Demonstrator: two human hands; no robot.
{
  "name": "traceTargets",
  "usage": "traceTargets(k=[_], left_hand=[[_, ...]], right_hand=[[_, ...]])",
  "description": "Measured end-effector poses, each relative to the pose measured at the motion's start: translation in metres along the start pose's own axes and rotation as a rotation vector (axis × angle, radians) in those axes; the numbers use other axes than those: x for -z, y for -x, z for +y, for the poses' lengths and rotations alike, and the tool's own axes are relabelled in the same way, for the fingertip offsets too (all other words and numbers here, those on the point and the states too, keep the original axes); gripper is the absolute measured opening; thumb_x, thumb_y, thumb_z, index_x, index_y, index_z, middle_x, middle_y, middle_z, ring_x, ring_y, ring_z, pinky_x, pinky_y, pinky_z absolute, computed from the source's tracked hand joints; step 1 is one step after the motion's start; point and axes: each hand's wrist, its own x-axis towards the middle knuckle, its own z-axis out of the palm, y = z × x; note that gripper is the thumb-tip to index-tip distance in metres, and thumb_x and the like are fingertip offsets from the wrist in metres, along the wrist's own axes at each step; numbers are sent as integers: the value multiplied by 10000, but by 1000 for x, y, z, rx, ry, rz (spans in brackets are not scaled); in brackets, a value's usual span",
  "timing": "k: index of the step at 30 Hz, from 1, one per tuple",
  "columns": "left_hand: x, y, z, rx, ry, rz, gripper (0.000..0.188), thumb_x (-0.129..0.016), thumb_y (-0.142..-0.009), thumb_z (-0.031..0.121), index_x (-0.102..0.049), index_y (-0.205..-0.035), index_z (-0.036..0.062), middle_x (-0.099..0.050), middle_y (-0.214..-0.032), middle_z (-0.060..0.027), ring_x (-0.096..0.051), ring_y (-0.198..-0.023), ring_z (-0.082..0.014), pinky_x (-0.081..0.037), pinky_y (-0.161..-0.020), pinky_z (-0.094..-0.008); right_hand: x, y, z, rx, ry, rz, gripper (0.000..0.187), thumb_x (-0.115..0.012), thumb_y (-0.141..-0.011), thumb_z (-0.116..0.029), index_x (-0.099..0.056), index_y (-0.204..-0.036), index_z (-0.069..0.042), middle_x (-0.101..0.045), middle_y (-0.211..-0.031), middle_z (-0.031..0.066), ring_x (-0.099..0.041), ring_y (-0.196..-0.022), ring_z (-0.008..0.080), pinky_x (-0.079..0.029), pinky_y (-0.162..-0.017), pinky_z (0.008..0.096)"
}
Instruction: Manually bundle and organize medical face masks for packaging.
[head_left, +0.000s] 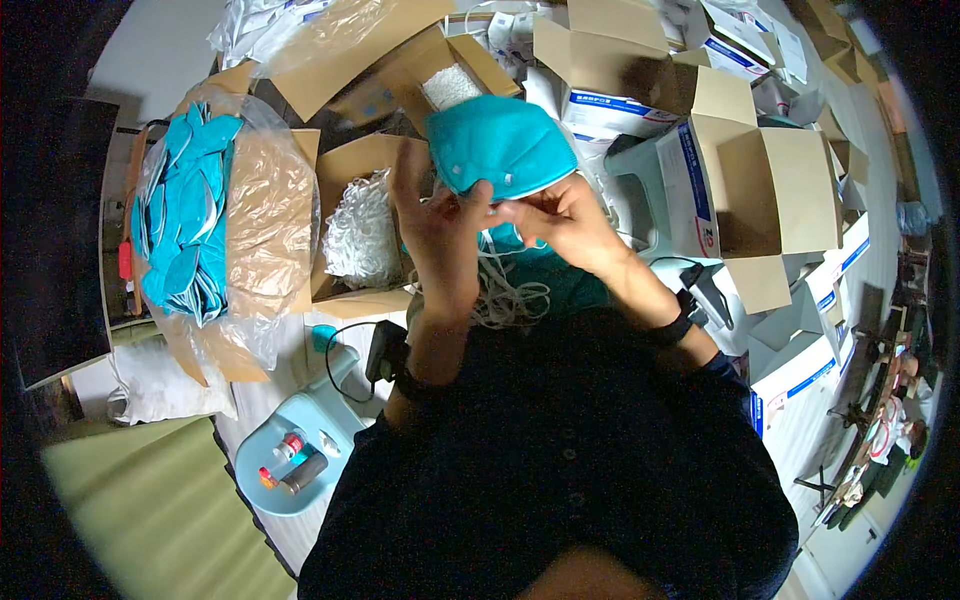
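Currently pinching a teal mask (503,145) at its lower right edge with the right hand (568,225), thumb and fingers drawn close together in a narrow grip. Reaching the lower left edge with the thumb of the left hand (440,215), other fingers raised and spread; cannot tell, through the blur, whether anything is held there. Raised centrally, in front of the chest, above loose white straps (510,300). Looks cupped and bright teal, with soft creases across the front, a crimped edge at the right and two small pale marks near the bottom.

At the far left, can see a heap of similar teal pieces (188,220) in a clear plastic bag (255,335). Just right of that, can see a cardboard box (365,303) filled with tangled white bands (360,235). Behind, can make out a smaller box (490,65) containing white bits (452,87). To the right, shows an open white-and-blue carton (690,190) with brown flaps spread.
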Motion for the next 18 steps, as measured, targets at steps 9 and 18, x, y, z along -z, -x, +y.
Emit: traceTargets(k=[9,18], left_hand=[[22,1,-19,-173,-596,-225,145,-701,-794,152,-699,-904,58,-623,-722,-101,-575,-574,-169,-437,-544,-289],[38,-1,11,-24,-258,-6,164,-637,-868,143,-686,-804,1,-667,-723,-49,-569,-615,-96,-457,-565,-261]], right_hand=[[3,1,7,237,456,288,59,-633,-872,-73,-663,-891,-25,-627,-717,21,-531,-636,58,-439,-568,233],[77,7,12,131,841,744,90,-651,-841,-60,-640,-774,0,-555,-639,-14,-460,-602,57,-381,-535,236]])
